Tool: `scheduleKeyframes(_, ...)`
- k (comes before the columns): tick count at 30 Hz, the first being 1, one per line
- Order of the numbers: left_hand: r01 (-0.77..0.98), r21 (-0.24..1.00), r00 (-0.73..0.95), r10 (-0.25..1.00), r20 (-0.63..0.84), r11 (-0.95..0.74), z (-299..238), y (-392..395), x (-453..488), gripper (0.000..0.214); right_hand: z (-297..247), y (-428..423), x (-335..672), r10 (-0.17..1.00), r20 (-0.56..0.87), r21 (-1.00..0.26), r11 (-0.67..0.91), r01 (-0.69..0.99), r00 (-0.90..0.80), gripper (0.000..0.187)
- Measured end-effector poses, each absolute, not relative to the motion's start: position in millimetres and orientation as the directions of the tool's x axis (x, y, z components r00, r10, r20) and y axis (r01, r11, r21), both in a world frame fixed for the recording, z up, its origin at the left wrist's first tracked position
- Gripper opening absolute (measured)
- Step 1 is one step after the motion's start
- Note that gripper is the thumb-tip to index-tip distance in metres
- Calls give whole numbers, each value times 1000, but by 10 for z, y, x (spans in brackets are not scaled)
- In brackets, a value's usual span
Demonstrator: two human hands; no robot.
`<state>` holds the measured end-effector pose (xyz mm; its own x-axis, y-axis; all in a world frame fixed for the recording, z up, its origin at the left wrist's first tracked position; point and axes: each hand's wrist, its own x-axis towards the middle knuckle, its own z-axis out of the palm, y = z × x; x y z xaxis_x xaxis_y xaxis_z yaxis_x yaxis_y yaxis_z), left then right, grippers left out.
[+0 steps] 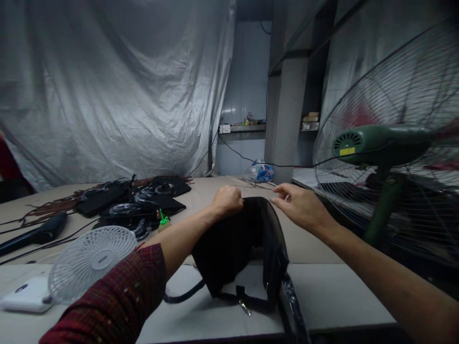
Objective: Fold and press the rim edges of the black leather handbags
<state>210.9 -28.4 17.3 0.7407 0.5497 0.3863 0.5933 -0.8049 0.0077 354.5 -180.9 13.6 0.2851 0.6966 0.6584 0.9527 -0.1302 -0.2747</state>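
A black leather bag [240,248] stands on the table [322,291] in front of me, its strap and metal clip trailing toward the near edge. My left hand [227,200] is closed in a fist on the bag's top edge at the far side. My right hand [299,203] hovers just right of that edge, fingers curled with the forefinger and thumb reaching toward the bag's glossy rim; nothing shows in it.
A small white desk fan [91,260] and a white box [27,296] sit at the near left. Black bag parts and straps [136,203] are piled behind, with a green-capped bottle [164,222]. A large green pedestal fan [387,157] stands close on the right.
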Motion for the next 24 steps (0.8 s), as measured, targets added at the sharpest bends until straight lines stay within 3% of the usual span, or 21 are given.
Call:
scheduleKeyframes(7, 762, -16, 614, 714, 337, -648, 201, -10, 1681, 30, -206, -2042, 3217, 741, 584, -523, 31, 852, 332, 46)
scheduleKeyframes(10, 796, -36, 587, 757, 288, -604, 166, 64, 1576, 29, -369, -2012, 3149, 721, 627, -473, 50, 880, 296, 56)
scheduleKeyframes(13, 786, -64, 610, 754, 245, -615, 152, 71, 1538, 28, -470, -1912, 3237, 583, 762, -370, 31, 929, 283, 61)
scheduleKeyframes(15, 768, -81, 633, 734, 246, -635, 135, 35, 1530, 34, -503, -1839, 3345, 530, 780, -390, -2, 921, 332, 61)
scheduleKeyframes(19, 588, -143, 789, 526, 317, -796, 92, -40, 1558, 58, -558, -1750, 3518, 690, 492, -693, -60, 719, 531, 50)
scheduleKeyframes(22, 388, -143, 876, 315, 366, -911, 98, -11, 1637, 56, -587, -1746, 3544, 775, 331, -810, -59, 583, 538, 36)
scheduleKeyframes(24, 340, -102, 887, 282, 366, -935, 111, 47, 1704, 46, -580, -1758, 3524, 799, 311, -836, -28, 548, 514, 32)
